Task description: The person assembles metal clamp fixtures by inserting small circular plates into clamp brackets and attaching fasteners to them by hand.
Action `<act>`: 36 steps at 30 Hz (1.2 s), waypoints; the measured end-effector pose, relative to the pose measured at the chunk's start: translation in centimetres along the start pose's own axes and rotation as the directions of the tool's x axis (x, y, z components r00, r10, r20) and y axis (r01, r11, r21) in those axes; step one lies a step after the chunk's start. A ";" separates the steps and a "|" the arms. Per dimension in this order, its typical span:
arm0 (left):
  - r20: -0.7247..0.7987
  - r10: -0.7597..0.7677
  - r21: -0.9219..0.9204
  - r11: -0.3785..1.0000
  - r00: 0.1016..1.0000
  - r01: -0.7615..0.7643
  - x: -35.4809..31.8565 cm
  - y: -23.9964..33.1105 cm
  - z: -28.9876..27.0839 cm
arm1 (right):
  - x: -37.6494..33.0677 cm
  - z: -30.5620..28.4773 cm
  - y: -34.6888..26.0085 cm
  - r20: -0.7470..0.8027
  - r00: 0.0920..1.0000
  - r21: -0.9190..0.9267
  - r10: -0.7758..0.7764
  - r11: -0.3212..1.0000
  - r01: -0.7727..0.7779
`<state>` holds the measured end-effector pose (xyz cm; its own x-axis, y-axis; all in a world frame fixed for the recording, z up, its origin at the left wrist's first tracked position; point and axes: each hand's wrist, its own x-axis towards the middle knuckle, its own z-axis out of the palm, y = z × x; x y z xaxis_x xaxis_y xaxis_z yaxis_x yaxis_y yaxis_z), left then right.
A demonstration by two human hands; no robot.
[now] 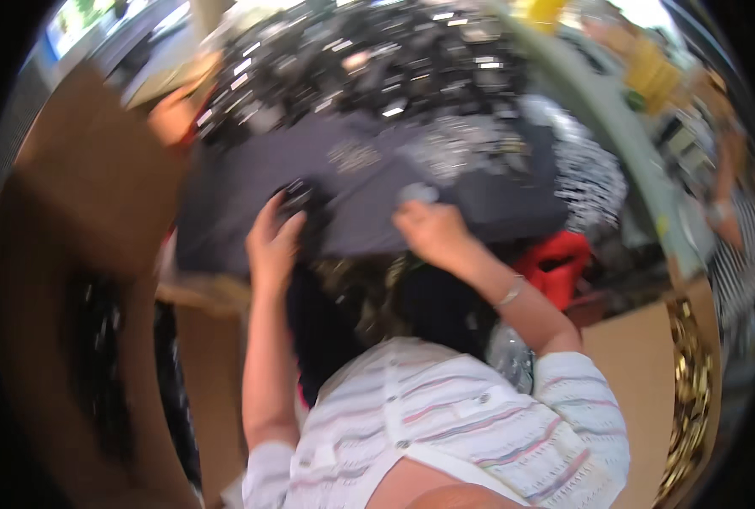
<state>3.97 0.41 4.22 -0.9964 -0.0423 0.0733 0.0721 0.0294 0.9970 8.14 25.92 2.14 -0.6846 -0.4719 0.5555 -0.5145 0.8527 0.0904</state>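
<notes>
My left hand is closed around a glossy black piece, rounded and blurred, just above the grey cloth-covered work surface. To its right, my right hand pinches a small pale, clear-looking disc between thumb and fingers. The two pieces are apart from each other. Beyond my hands lie a small heap of tiny beige pieces and a wider heap of clear pieces. Motion blur hides the finer details of all of them.
A large pile of shiny black pieces fills the back. Silvery-white pieces and a red item lie at right. Cardboard boxes stand at left and right, the right one beside gold pieces. Another person is at far right.
</notes>
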 end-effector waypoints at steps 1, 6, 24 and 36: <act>0.013 -0.013 0.027 1.000 1.000 0.013 0.7 -1.0 -0.4 | 0.2 0.0 -0.1 -0.003 1.000 -0.021 -0.021 1.000 0.021; 0.063 0.034 -0.034 0.999 0.997 -0.032 1.4 -3.2 -1.7 | -0.2 2.0 -0.5 -0.014 1.000 0.026 -0.021 0.999 0.022; 0.165 0.081 -0.121 0.991 0.983 -0.061 1.8 -3.8 -1.8 | -1.4 2.8 -1.1 -0.009 0.991 0.053 0.134 0.990 -0.133; 0.196 0.061 -0.144 0.989 0.979 -0.033 1.9 -4.1 -2.2 | -1.7 3.4 -1.1 -0.030 0.976 0.198 0.218 0.958 -0.208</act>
<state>1.88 -2.03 0.37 -0.9794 0.1563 0.1274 0.1104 -0.1129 0.9875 8.13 24.98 -1.76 -0.7645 -0.2680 0.5862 -0.4527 0.8707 -0.1923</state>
